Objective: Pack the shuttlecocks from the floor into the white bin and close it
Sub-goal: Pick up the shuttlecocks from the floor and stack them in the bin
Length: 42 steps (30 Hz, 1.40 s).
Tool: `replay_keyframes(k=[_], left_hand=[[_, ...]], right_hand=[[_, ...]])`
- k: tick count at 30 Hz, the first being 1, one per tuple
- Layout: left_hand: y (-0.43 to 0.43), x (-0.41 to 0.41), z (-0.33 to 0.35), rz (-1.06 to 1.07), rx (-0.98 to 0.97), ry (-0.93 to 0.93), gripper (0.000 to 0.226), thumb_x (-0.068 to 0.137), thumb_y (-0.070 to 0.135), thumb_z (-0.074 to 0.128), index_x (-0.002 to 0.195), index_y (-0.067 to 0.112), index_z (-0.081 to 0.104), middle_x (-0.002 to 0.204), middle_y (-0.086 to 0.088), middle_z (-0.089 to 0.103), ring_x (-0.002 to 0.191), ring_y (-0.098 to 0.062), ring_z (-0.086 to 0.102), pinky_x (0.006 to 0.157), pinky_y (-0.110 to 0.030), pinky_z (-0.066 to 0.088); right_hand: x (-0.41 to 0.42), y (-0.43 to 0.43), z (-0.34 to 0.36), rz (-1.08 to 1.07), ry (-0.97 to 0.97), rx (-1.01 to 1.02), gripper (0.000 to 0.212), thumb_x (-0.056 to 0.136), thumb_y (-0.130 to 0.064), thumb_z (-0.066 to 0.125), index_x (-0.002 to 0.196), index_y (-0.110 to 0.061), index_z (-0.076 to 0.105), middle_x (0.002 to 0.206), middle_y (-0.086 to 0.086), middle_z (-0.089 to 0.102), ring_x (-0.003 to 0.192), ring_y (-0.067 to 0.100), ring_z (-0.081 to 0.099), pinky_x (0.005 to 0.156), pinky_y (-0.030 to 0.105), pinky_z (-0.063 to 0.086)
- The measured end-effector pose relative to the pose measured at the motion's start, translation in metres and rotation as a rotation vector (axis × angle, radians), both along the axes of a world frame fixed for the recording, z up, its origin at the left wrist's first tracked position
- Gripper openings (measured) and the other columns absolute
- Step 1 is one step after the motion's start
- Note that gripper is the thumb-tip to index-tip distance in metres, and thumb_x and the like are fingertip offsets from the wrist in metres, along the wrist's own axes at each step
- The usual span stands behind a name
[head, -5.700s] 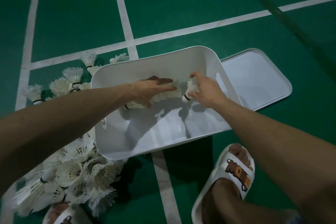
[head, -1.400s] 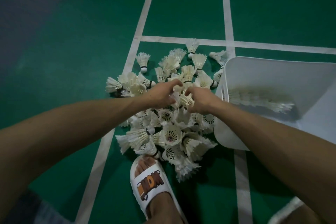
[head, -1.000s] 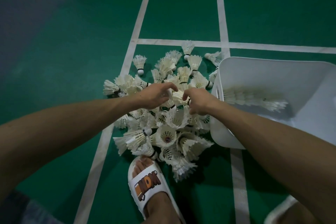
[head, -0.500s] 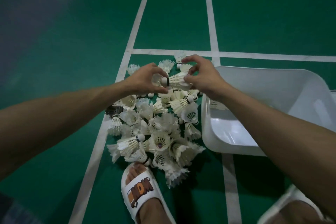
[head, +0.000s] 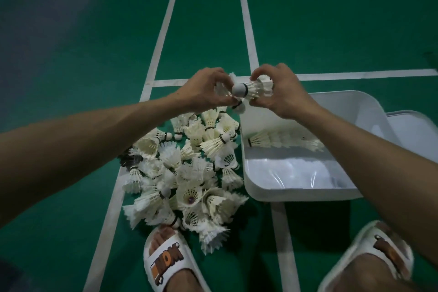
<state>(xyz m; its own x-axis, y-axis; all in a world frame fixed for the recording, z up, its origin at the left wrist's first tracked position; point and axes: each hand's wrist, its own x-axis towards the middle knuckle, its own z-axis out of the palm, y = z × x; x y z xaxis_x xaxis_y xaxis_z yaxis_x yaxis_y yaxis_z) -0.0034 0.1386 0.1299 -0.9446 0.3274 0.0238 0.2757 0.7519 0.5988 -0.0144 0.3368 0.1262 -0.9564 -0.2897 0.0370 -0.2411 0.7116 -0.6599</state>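
L hand (head: 208, 89): fingers curled, pinching the feather end of a shuttlecock (head: 221, 89); a cork tip shows just under the fingertips. Can't tell if it holds one or more.
R hand (head: 282, 92): fingers and thumb curled round a second shuttlecock (head: 257, 86), which lies sideways with its round cork pointing toward L hand. Looks like several nested, count unclear.
The two hands are close together and the held pieces are touching or nearly so, up in the air above the far-left corner of the bin (head: 296, 194).
Bin: white, open, on the green floor (head: 71, 125), R of the pile (head: 189, 173). Inside, a nested row (head: 284, 141) lies along the far wall; the rest of the bottom is bare.
Pile: loose white shuttlecocks on the floor, mixed orientations, its R edge touching the bin's L wall.
Lid (head: 417, 130): flat on the floor, just R of the bin.
White court lines (head: 161, 38) run under pile and bin.
Slippers: L (head: 166, 265) at the pile's near edge, R (head: 379, 251) below the bin.
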Motion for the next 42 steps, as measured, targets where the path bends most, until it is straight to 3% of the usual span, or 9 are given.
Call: replay_keyframes(k=[3,6,11,16,19,24,30,35,42], left_hand=[[0.029,-0.008,0.002,-0.028,0.015,-0.003,0.020,0.084,0.017,0.070,0.102,0.018,0.062,0.097,0.007,0.056,0.081,-0.008,0.057,0.071,-0.018,0.049],[0.061,-0.014,-0.002,-0.104,0.054,-0.119,0.035,0.086,0.012,0.066,0.117,0.020,0.050,0.096,0.004,0.056,0.079,-0.005,0.057,0.065,-0.017,0.050],[0.118,-0.026,-0.025,-0.293,-0.067,-0.227,0.049,0.085,0.006,0.059,0.129,0.021,0.046,0.084,0.007,0.052,0.069,-0.006,0.049,0.059,-0.022,0.038],[0.158,-0.045,-0.064,-0.427,-0.216,-0.377,0.055,0.082,0.002,0.055,0.133,0.021,0.046,0.097,-0.004,0.057,0.083,-0.015,0.052,0.074,-0.029,0.042],[0.173,-0.057,-0.084,-0.504,-0.352,-0.416,0.069,0.077,0.001,0.059,0.139,0.025,0.039,0.122,-0.005,0.047,0.110,-0.019,0.047,0.088,-0.029,0.042],[0.193,-0.069,-0.102,-0.632,-0.422,-0.452,0.088,0.076,-0.005,0.060,0.150,0.023,0.022,0.157,-0.006,0.019,0.142,-0.021,0.022,0.116,-0.037,0.019],[0.225,-0.075,-0.114,-0.693,-0.430,-0.477,0.090,0.082,0.001,0.061,0.153,0.020,0.009,0.154,-0.005,0.029,0.121,-0.010,0.036,0.092,-0.009,0.019],[0.233,-0.079,-0.120,-0.734,-0.529,-0.506,0.092,0.083,0.001,0.059,0.152,0.026,0.004,0.154,-0.002,0.031,0.105,-0.016,0.053,0.093,-0.029,0.035],[0.218,-0.086,-0.119,-0.719,-0.556,-0.471,0.091,0.079,0.001,0.058,0.150,0.029,0.009,0.150,0.001,0.037,0.118,-0.022,0.048,0.098,-0.038,0.040]], right_hand=[[-0.007,0.040,0.006,-0.043,0.005,0.049,0.050,0.070,-0.018,0.084,0.112,-0.021,0.059,0.127,0.002,0.044,0.111,0.016,0.045,0.094,0.019,0.035],[-0.014,0.086,0.000,-0.145,-0.051,0.081,0.049,0.072,-0.020,0.083,0.114,-0.021,0.057,0.117,0.003,0.057,0.093,0.020,0.056,0.066,0.022,0.042],[-0.011,0.152,-0.037,-0.207,-0.088,0.319,0.054,0.072,-0.024,0.081,0.120,-0.022,0.059,0.115,0.007,0.063,0.093,0.023,0.056,0.075,0.027,0.040],[-0.002,0.188,-0.074,-0.208,-0.182,0.453,0.041,0.071,-0.021,0.078,0.110,-0.021,0.066,0.097,0.004,0.055,0.082,0.024,0.053,0.070,0.030,0.043],[0.000,0.196,-0.092,-0.190,-0.131,0.553,0.039,0.075,-0.022,0.072,0.113,-0.023,0.062,0.101,0.004,0.050,0.090,0.026,0.050,0.075,0.032,0.042],[0.001,0.194,-0.111,-0.223,-0.073,0.634,0.032,0.081,-0.009,0.062,0.112,-0.018,0.059,0.109,0.009,0.051,0.102,0.030,0.047,0.072,0.033,0.039],[0.002,0.193,-0.119,-0.232,-0.082,0.657,0.030,0.088,-0.006,0.056,0.117,-0.012,0.059,0.115,0.014,0.053,0.108,0.034,0.048,0.079,0.039,0.046],[0.003,0.193,-0.122,-0.229,-0.074,0.681,0.028,0.087,-0.004,0.059,0.114,-0.008,0.059,0.114,0.016,0.053,0.107,0.035,0.049,0.079,0.039,0.045],[0.003,0.189,-0.125,-0.251,-0.068,0.689,0.022,0.085,-0.006,0.058,0.107,-0.006,0.057,0.111,0.015,0.052,0.104,0.035,0.047,0.066,0.036,0.037]])
